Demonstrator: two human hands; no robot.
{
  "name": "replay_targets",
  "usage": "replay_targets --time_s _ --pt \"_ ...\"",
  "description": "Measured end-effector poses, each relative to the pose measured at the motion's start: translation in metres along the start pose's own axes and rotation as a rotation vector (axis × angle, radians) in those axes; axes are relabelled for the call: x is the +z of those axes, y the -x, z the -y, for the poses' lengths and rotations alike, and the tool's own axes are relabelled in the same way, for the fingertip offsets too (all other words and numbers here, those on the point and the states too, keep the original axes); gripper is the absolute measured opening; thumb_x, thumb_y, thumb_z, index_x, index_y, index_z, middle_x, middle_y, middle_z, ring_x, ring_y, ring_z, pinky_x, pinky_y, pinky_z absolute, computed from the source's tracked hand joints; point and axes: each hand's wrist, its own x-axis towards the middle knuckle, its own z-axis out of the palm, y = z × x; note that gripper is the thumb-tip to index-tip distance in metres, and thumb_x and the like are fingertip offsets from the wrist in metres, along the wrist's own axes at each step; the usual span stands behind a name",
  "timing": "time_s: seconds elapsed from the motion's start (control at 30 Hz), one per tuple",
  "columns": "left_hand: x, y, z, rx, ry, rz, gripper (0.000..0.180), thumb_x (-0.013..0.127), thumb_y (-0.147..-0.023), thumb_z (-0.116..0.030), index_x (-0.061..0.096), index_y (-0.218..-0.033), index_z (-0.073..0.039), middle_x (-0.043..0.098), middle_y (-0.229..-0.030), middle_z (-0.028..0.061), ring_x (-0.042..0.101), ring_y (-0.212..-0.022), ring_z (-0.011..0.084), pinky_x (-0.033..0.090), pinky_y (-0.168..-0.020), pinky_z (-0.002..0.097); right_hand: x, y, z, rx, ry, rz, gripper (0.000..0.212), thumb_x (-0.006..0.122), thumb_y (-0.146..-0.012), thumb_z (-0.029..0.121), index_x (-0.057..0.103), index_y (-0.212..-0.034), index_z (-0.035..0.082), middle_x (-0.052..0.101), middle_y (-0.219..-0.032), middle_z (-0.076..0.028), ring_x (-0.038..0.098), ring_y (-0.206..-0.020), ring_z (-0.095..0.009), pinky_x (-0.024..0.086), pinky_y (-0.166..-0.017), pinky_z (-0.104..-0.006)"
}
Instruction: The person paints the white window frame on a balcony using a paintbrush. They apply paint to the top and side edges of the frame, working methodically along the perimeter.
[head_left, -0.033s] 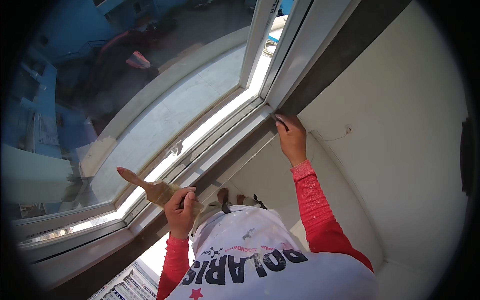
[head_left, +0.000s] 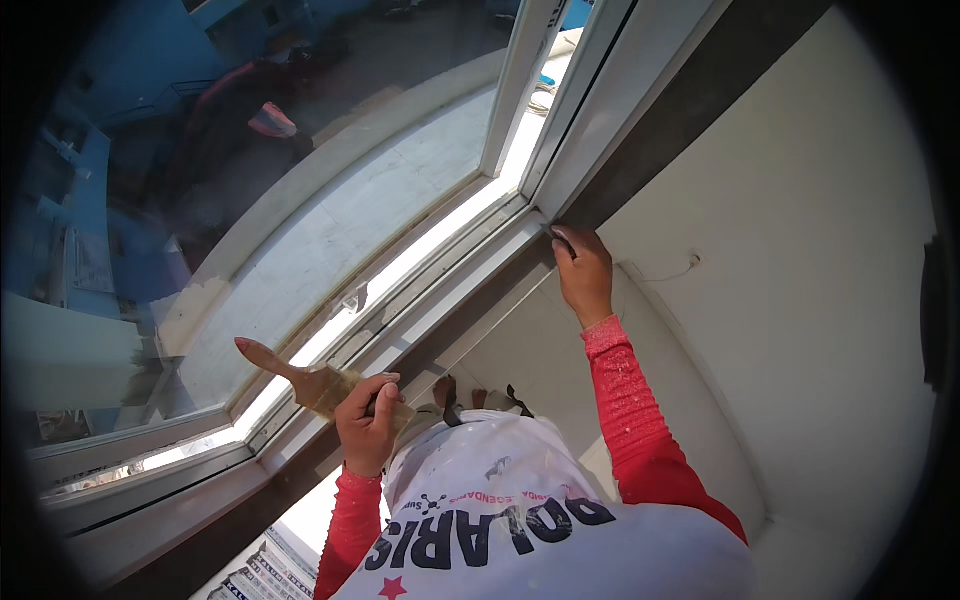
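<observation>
My left hand [head_left: 366,430] is closed around the bristle end of a flat paintbrush [head_left: 318,388]. Its wooden handle, red at the tip, points up and left across the window sill. At the inner lower corner of the white window frame [head_left: 520,232], my right hand [head_left: 583,275] is closed in a pinch. A small dark thing shows at its fingertips, against the corner where the frame meets the dark wall strip; its kind I cannot make out.
A glass pane [head_left: 330,140] in a white sash stands on the left. Pale wall [head_left: 780,230] fills the right side, with a thin wire [head_left: 692,262] sticking out. Printed strips [head_left: 265,575] lie at the lower left. My feet are on light floor tiles [head_left: 505,340].
The view has shifted very slightly. Both hands keep their places and their grips.
</observation>
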Motion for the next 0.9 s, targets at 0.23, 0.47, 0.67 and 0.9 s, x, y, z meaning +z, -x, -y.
replay_targets --time_s 0.23,0.47,0.67,0.9 --pt "0.009 -0.025 0.016 0.120 -0.077 0.230 0.015 0.071 -0.093 -0.009 0.073 -0.105 0.001 0.075 -0.093 0.0136 0.071 -0.077 0.0210 0.055 -0.070 0.0293 0.030 -0.018 -0.006 -0.130 0.307 -0.133 0.012 0.072 -0.086 0.011 0.074 -0.098 0.009 0.064 -0.085 -0.009 0.065 -0.083 -0.030 0.053 -0.072 -0.0413" --pt "0.002 -0.033 0.008 0.214 -0.229 0.370 0.015 0.071 -0.092 -0.008 0.073 -0.105 -0.001 0.074 -0.091 0.0141 0.072 -0.077 0.0235 0.055 -0.071 0.0313 0.040 -0.015 -0.015 -0.101 0.217 -0.156 0.013 0.075 -0.078 0.011 0.072 -0.091 0.011 0.059 -0.081 -0.006 0.062 -0.077 -0.029 0.051 -0.068 -0.0427" --pt "0.001 -0.030 0.017 0.182 -0.246 0.464 0.014 0.073 -0.091 -0.009 0.073 -0.103 -0.003 0.071 -0.084 0.0139 0.070 -0.073 0.0261 0.053 -0.066 0.0328 0.033 -0.018 -0.009 -0.148 0.316 -0.102 0.014 0.072 -0.080 0.009 0.075 -0.094 0.009 0.062 -0.084 -0.009 0.064 -0.079 -0.030 0.053 -0.069 -0.0410" --pt "0.005 -0.032 0.019 0.227 -0.219 0.455 0.014 0.073 -0.090 -0.011 0.073 -0.102 -0.003 0.067 -0.079 0.0134 0.065 -0.065 0.0278 0.049 -0.059 0.0343 0.038 -0.019 -0.013 -0.095 0.284 -0.107 0.013 0.071 -0.080 0.011 0.074 -0.093 0.010 0.062 -0.085 -0.009 0.064 -0.082 -0.031 0.053 -0.071 -0.0438"
